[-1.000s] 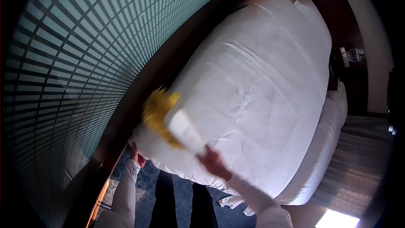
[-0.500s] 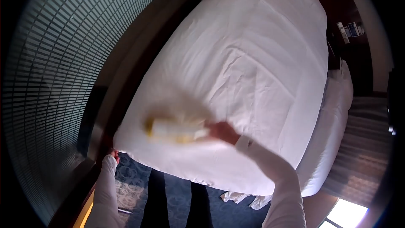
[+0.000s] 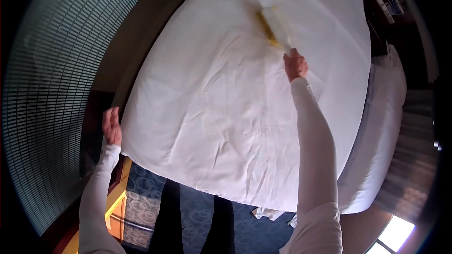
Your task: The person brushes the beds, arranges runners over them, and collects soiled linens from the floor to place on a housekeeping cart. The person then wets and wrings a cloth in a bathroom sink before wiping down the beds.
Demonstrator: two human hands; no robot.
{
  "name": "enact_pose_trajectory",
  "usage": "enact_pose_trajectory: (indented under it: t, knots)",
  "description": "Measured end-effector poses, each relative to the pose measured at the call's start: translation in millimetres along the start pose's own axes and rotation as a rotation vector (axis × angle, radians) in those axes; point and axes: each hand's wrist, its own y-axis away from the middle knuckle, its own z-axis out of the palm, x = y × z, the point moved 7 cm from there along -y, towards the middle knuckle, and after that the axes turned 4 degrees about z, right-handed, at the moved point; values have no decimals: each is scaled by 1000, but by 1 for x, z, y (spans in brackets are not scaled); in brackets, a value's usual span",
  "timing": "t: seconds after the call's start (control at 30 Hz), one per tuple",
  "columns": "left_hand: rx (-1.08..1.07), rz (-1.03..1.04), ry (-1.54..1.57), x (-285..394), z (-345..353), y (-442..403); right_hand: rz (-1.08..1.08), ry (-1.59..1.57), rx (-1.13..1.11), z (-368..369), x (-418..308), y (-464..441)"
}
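My right hand [image 3: 296, 65] is closed around the handle of a brush with a white body and yellow bristles [image 3: 276, 26]. Motion blurs the brush, which is over the upper middle of the white duvet [image 3: 188, 99]; whether the bristles touch the cloth I cannot tell. Shallow creases run through the duvet's middle and lower part. My left hand [image 3: 112, 126] is off to the left, with its fingers stretched out and nothing in them. It is beside the duvet's left edge, above the near left corner.
Left of the bed stands a gridded glass wall [image 3: 61, 75]. Patterned blue carpet [image 3: 195, 211] lies underfoot, with white cloth [image 3: 268, 213] at the bed's near edge. A white pillow-like bundle [image 3: 383, 127] lies along the right side. Cards [image 3: 391, 8] rest on dark furniture beyond.
My right hand has swept the brush from the lower left of the duvet up and away to the right. My left hand has let go of the duvet corner and risen with its fingers extended.
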Motion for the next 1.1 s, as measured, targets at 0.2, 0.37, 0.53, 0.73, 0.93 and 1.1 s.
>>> enact_pose_trajectory:
  t: [0.2,0.37,0.53,0.73,0.93,1.1]
  knots:
    - [-45,498,1,183,164,-100,-868,-235,-848,20,-6,335]
    - [-286,452,-365,141,244,-90,-1006,-262,-961,-23,56,410]
    - [-293,2,-971,50,124,52,-79,-108,-193,-52,172,138]
    - [-1050,-837,-641,-96,-39,377,112,71,-113,-30,194,84]
    - [-987,-1019,-476,-74,-76,575,-851,-556,-782,-44,157,419]
    - [-388,-26,-388,45,17,344,-925,-399,-621,-72,207,394]
